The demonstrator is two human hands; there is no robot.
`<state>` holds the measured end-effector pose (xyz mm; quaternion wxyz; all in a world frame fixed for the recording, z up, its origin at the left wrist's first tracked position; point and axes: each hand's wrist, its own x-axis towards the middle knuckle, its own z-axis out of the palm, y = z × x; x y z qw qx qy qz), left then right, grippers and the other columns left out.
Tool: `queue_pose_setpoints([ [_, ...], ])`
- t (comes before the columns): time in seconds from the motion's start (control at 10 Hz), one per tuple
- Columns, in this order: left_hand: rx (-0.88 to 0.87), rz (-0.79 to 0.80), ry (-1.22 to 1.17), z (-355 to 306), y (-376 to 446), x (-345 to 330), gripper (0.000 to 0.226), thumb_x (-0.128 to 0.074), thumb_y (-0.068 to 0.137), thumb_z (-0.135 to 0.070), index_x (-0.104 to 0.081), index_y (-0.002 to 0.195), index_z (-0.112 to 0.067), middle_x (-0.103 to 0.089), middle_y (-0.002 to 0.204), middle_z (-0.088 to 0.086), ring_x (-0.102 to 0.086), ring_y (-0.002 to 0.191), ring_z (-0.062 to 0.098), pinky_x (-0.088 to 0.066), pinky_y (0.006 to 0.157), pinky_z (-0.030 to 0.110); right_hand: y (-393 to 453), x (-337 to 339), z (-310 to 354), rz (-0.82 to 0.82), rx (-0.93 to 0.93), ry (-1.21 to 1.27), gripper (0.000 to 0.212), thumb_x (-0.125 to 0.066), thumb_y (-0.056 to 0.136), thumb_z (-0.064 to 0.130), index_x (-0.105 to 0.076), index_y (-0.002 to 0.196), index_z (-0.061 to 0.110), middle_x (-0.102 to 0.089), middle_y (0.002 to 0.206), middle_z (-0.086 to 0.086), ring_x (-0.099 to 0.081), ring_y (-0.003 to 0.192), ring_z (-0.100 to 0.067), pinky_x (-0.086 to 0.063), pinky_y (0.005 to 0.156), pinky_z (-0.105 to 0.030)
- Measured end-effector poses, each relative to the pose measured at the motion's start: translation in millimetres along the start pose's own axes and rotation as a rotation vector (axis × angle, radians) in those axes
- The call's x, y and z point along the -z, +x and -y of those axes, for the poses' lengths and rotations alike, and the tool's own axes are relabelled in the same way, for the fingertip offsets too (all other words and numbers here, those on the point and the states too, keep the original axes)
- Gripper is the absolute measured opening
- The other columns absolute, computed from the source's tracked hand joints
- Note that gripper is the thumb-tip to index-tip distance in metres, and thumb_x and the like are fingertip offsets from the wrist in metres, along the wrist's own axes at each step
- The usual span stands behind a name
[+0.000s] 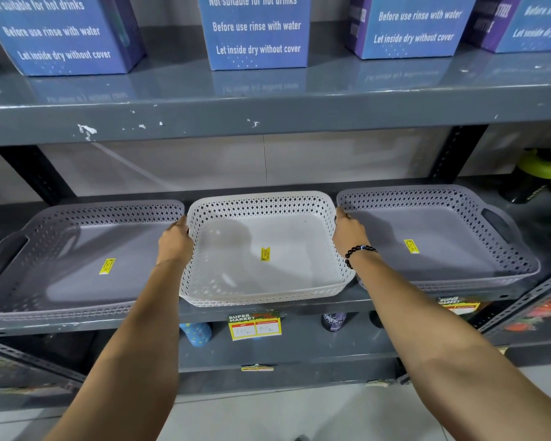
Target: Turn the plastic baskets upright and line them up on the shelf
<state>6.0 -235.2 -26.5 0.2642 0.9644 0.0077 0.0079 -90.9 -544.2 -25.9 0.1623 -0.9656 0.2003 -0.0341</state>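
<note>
Three shallow perforated plastic baskets stand upright side by side on the grey middle shelf point(299, 308). The white basket point(242, 281) is in the centre, with a yellow sticker on its floor. My left hand point(175, 241) grips its left side and my right hand point(349, 233), with a dark bead bracelet on the wrist, grips its right side. A grey basket point(77, 268) sits to the left and another grey basket point(442, 249) to the right, each with a yellow sticker inside. The white basket's front edge overhangs the shelf lip slightly.
Blue printed boxes point(256, 30) line the shelf above. A dark bottle with a green lid point(535, 176) stands behind the right basket. A price tag point(255, 326) hangs under the shelf edge, and bottles point(198, 334) stand on the lower shelf.
</note>
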Motion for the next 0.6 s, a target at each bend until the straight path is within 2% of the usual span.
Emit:
queue_pose_setpoints([
  [0.1,-0.006,-0.007,0.023,0.9,0.0,-0.6,0.048,-0.029,0.098,0.0,-0.038,0.144,-0.011,-0.056,0.128,0.028,-0.057,0.11,0.045,-0.048,0.092,0.048,0.0,-0.5,-0.1,-0.009,0.005,-0.011,0.056,-0.038,0.087,-0.012,-0.028,0.141,-0.002,-0.06,0.118,-0.026,-0.061,0.105,-0.039,-0.045,0.101,-0.05],
  [0.3,-0.012,0.014,0.065,0.3,0.3,-1.9,0.051,-0.029,0.097,0.0,-0.031,0.147,-0.012,-0.052,0.133,0.026,-0.055,0.112,0.046,-0.048,0.094,0.05,-0.3,0.5,1.3,0.012,0.005,-0.022,0.05,-0.037,0.089,-0.009,-0.029,0.139,-0.003,-0.058,0.118,-0.027,-0.063,0.099,-0.037,-0.053,0.082,-0.04],
  [0.4,-0.051,-0.009,0.153,-3.7,-7.1,3.3,0.042,-0.03,0.1,-0.009,-0.033,0.142,-0.005,-0.046,0.138,0.022,-0.054,0.114,0.044,-0.047,0.093,0.051,-1.4,3.6,0.9,0.042,-0.018,-0.035,0.049,-0.036,0.096,0.004,-0.022,0.142,-0.001,-0.053,0.127,-0.028,-0.061,0.106,-0.039,-0.054,0.085,-0.043],
  [0.5,-0.147,-0.101,0.225,-7.7,-14.1,6.0,0.043,-0.031,0.101,-0.019,-0.036,0.139,0.0,-0.042,0.144,0.02,-0.041,0.132,0.038,-0.031,0.113,0.047,-5.2,1.1,3.1,-0.002,-0.025,-0.109,0.056,-0.034,0.099,0.023,-0.013,0.147,0.002,-0.026,0.151,-0.025,-0.035,0.135,-0.041,-0.039,0.107,-0.052],
  [0.6,-0.214,-0.135,0.249,-14.0,-22.4,8.6,0.047,-0.029,0.101,-0.023,-0.033,0.142,0.002,-0.037,0.148,0.021,-0.031,0.14,0.034,-0.019,0.12,0.043,-14.2,5.4,15.7,-0.075,0.023,-0.154,0.058,-0.034,0.099,0.027,-0.013,0.147,0.002,-0.021,0.153,-0.022,-0.023,0.141,-0.04,-0.029,0.113,-0.054],
])
